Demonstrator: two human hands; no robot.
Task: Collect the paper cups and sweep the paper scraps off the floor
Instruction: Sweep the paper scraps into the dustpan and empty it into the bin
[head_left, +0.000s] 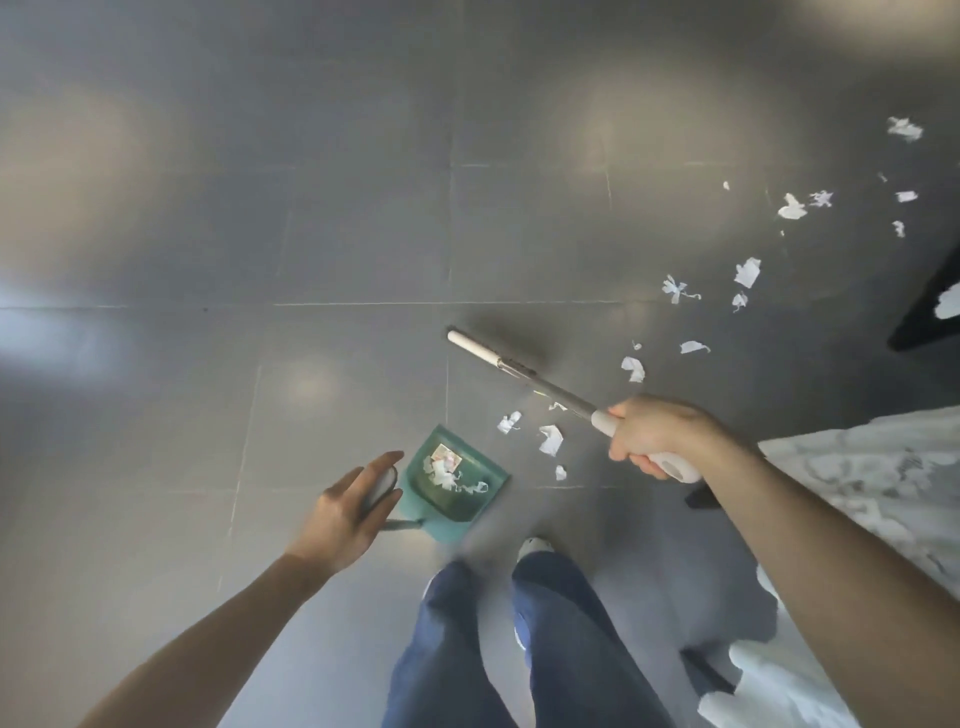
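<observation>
The person is standing over the grey tiled floor (363, 234) in blue jeans (519, 649), looking down. Their right hand (657, 434) is gripping the white handle of a broom (524, 371), fingers curled round it, with the shaft slanting away to the upper left; its head looks blurred near the feet. Their left hand (345, 506) is hovering with fingers spread and relaxed beside the grey top of the dustpan's handle (382, 486), barely touching it if at all. The teal dustpan (462, 499) is sitting on the floor just ahead of the feet, already carrying a few paper scraps (447, 467). More paper scraps are lying scattered to the right, from near the pan (550, 439) out toward the far right. No writing is showing that can be read.
</observation>
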